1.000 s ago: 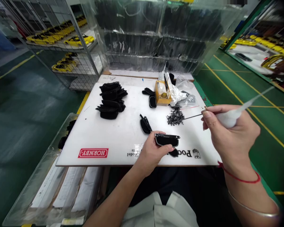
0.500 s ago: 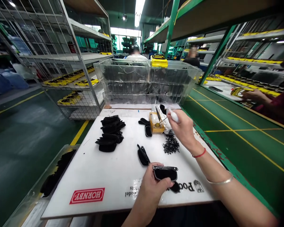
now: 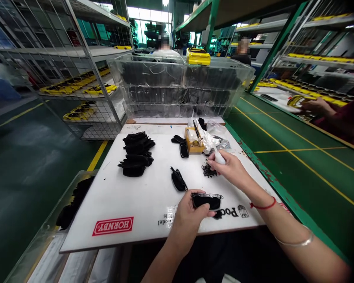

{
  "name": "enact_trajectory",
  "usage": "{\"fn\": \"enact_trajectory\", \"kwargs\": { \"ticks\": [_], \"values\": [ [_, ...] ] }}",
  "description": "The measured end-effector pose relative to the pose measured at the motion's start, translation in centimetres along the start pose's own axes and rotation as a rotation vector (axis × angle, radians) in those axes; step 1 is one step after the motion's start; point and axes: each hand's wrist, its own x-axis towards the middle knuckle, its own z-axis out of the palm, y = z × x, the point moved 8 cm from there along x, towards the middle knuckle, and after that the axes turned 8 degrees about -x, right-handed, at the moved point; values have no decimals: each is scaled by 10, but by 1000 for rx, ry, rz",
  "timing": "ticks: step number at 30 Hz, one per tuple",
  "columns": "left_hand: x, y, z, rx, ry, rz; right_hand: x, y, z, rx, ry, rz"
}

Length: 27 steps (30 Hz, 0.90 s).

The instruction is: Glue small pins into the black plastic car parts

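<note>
My left hand [image 3: 186,216] is closed on a flat black panel with a pale rim [image 3: 211,202], held just above the near part of the board. Another dark piece [image 3: 217,214] shows partly beneath it. In my right hand [image 3: 233,169] is a small white plastic bottle [image 3: 219,157], its narrow tip pointing up. The fingertips of that hand are at a heap of tiny black parts [image 3: 209,171], covering some of it; whether they pinch one is too small to tell. A similar black piece [image 3: 178,181] lies on the board beyond my left hand.
Stacks of black panels [image 3: 134,165] lie left on the white board [image 3: 147,204]. A wooden holder [image 3: 195,148] with a brush stands at the back, near crumpled plastic. Behind are clear bins [image 3: 153,94] with a yellow model car [image 3: 198,56]. Other people work nearby.
My right hand has come down from the wooden holder to the heap of tiny black parts, with the bottle turned tip up. My left hand still holds the panel. The view has tilted downward.
</note>
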Motion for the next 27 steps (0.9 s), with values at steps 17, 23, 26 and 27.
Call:
{"fn": "enact_trajectory", "kwargs": {
  "ticks": [17,23,26,27],
  "values": [
    [-45,16,-39,93,179,-22,-8,4,33,-736,-53,-43],
    [-50,17,-41,84,224,-12,0,4,39,-822,-81,5],
    [-49,19,-43,91,223,-4,3,5,41,-806,-94,13],
    [-48,19,-44,96,221,-1,4,5,40,-790,-95,10]
  ]
}}
